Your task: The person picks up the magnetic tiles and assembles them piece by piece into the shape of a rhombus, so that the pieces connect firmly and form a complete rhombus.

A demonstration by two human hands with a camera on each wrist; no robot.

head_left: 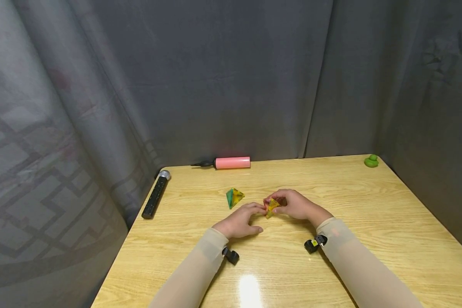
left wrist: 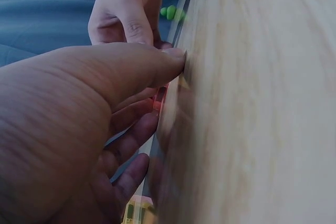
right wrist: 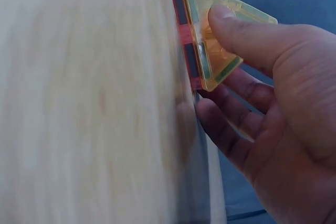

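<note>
My right hand (head_left: 296,206) pinches a translucent yellow triangular magnetic tile (right wrist: 197,9), its thumb on the tile's near face. Along that tile's lower edge, a red magnetic tile (right wrist: 186,35) lies low against the tabletop. My left hand (head_left: 241,220) reaches in from the left with fingers extended, fingertips touching the red tile (left wrist: 160,98); its thumb stays apart from the tiles. Just beyond the left hand stands a pyramid of green and yellow tiles (head_left: 235,197). The right fingers partly hide the far side of the piece.
A black microphone (head_left: 156,194) with a silver head lies by the table's left edge. At the back is a pink hand pump (head_left: 232,162) with a black nozzle. A small green toy (head_left: 371,161) sits in the far right corner. Grey curtains (head_left: 223,77) enclose the wooden table (head_left: 389,231).
</note>
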